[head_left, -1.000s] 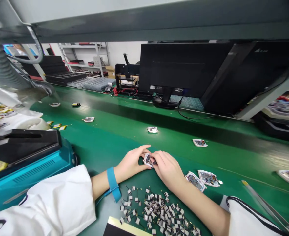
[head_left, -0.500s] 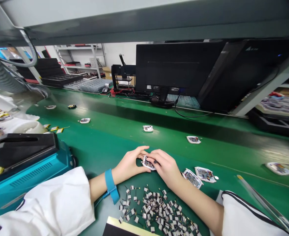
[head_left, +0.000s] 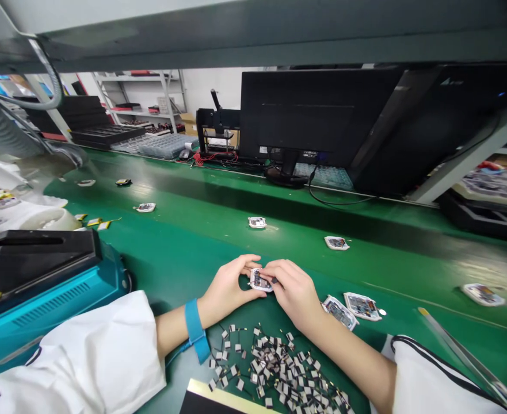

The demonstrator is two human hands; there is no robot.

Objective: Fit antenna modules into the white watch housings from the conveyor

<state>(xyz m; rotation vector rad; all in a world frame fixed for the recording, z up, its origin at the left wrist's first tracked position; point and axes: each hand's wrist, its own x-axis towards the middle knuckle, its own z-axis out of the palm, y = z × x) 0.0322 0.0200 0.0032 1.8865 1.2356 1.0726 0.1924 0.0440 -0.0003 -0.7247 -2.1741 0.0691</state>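
Between the thumb and fingers of my left hand (head_left: 231,282) is a white-cased circuit board (head_left: 259,280), its component side facing up. My right hand (head_left: 294,290) is closed at the board's right edge, fingertips touching it. A small dark piece shows at those fingertips; its kind is too small to make out. Two more white-cased boards, a nearer one (head_left: 338,312) and a farther one (head_left: 362,306), lie beside my right forearm. Below my hands spreads a pile of small grey square parts with black leads (head_left: 283,365).
Several cased boards lie along the green belt (head_left: 210,201), one at the right (head_left: 483,294). Metal tweezers (head_left: 464,353) rest by my right sleeve. A teal machine (head_left: 63,310) stands at left, a black monitor (head_left: 313,115) behind the belt. A shelf (head_left: 253,43) overhangs.
The boards on the belt have shifted slightly left. My right fingers have drawn back a little toward the board's right edge, showing more of it. My left hand still holds it.
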